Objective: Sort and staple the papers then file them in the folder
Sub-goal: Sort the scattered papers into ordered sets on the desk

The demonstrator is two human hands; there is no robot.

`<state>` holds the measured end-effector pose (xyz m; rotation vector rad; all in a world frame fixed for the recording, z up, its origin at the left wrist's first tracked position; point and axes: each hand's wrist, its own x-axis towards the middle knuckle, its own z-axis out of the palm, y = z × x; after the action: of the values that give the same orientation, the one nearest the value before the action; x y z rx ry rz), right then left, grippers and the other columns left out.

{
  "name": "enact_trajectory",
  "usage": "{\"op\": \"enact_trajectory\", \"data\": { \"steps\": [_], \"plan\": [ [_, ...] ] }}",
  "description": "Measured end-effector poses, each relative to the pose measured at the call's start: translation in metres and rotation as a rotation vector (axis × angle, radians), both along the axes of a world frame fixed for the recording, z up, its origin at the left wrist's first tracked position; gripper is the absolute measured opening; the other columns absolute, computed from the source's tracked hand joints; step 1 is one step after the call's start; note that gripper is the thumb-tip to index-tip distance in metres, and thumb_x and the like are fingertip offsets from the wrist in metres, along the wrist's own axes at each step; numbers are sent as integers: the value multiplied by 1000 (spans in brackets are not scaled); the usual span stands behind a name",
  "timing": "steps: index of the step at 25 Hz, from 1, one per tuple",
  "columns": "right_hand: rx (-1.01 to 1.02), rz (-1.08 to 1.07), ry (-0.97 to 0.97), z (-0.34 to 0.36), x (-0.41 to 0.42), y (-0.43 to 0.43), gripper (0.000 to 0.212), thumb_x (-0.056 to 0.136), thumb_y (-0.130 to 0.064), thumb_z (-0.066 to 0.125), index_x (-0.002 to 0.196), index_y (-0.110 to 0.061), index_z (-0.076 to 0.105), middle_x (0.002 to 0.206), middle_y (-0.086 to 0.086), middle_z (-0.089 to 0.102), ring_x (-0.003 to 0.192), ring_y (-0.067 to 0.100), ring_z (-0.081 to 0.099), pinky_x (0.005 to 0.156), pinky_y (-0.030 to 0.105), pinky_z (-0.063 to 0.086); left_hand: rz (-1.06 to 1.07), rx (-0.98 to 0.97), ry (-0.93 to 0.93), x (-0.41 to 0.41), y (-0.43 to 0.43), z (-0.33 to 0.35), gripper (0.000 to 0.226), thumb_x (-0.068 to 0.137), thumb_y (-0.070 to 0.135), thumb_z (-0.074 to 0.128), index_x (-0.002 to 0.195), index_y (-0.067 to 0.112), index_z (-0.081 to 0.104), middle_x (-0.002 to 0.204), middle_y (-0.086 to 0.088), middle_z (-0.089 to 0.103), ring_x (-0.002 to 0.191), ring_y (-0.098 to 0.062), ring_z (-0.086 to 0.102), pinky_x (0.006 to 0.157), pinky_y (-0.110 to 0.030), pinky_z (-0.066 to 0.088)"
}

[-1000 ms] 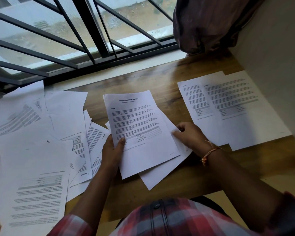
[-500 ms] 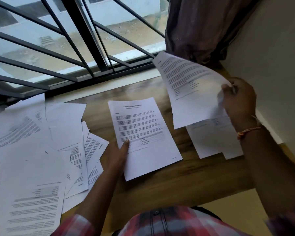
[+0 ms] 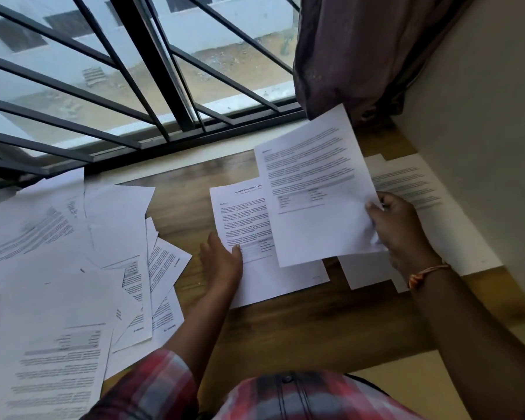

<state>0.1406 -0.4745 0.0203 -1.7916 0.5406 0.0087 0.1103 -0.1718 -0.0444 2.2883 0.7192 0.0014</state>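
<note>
papers (image 3: 58,268) litter desk (image 3: 285,328); right hand (image 3: 400,234) pinches sheet (image 3: 315,192), left hand (image 3: 222,262) presses title page (image 3: 255,283).

You wear a red-and-grey plaid shirt (image 3: 285,398) and orange thread bracelet (image 3: 428,272); white black-printed paper sheets (image 3: 264,280) cover the brown wood-grain table (image 3: 315,325).

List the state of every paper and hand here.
held sheet, lifted, pinched at its right edge.
right hand, pinching the held sheet.
title page, flat on the desk, partly overlapped by the held sheet.
left hand, thumb resting on the title page.
scattered pile, loose, overlapping.
right stack, flat beside the wall.
</note>
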Motion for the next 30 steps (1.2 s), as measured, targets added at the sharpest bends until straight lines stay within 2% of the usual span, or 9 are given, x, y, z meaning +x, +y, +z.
{"op": "enact_trajectory", "data": {
  "steps": [3,6,8,10,12,16,20,26,30],
  "plan": [
    [83,57,32,-4,-11,23,19,104,-18,57,118,-26,67,108,-4,73,89,14,69,60,32,56,-15,76,-18,-4,4,2,56,94,24,68,142,11,44,138,-16,44,129,-33,42,105,-42,38],
    [160,132,50,-2,-26,58,15,103,-16,58,108,-27,68,106,-3,75,90,18,72,58,29,57,28,-125,-111,-20,20,13,44,102,32,56,142,16,48,141,-7,51,125,-23,52,102,-40,44],
    [183,196,62,1,-40,86,14,104,-16,58,112,-25,66,103,-4,74,88,18,72,58,32,58,179,-527,-142,-41,37,29,36,106,45,44,126,20,60,129,-7,66,107,-18,65,90,-39,52],
    [176,281,66,6,-58,115,13,104,-20,57,115,-25,62,102,-10,70,89,12,69,57,29,59,332,-1073,-163,-64,62,49,49,105,54,37,122,16,63,120,-12,72,104,-25,72,90,-44,56],
    [149,364,44,11,-77,144,13,104,-23,57,116,-27,60,103,-14,67,93,9,66,60,24,60,321,-1253,-176,-89,95,60,50,103,52,40,131,16,61,123,-12,72,109,-30,71,89,-49,59],
    [152,424,46,18,-116,205,16,104,-27,57,120,-28,62,113,-10,69,104,14,66,77,38,64,181,-1134,-218,-134,151,61,33,103,21,52,136,19,59,128,-8,70,114,-31,68,84,-45,61],
    [192,442,95,24,-158,264,23,103,-29,59,125,-25,63,121,-8,69,109,15,67,92,36,60,110,-1042,-275,-175,204,64,33,102,12,54,133,19,59,122,-4,73,106,-25,72,77,-37,62],
    [215,414,124,24,-200,313,28,99,-34,65,124,-22,67,115,-5,75,99,15,74,93,39,60,63,-1020,-281,-226,264,61,33,101,17,57,134,19,60,119,-5,74,104,-25,73,77,-38,62],
    [322,377,98,33,-215,330,21,101,-23,63,119,-15,69,106,2,78,94,21,76,89,43,62,82,-1059,-284,-250,275,67,30,99,16,59,129,18,62,113,-5,76,98,-23,75,70,-35,62]
  ]
}}
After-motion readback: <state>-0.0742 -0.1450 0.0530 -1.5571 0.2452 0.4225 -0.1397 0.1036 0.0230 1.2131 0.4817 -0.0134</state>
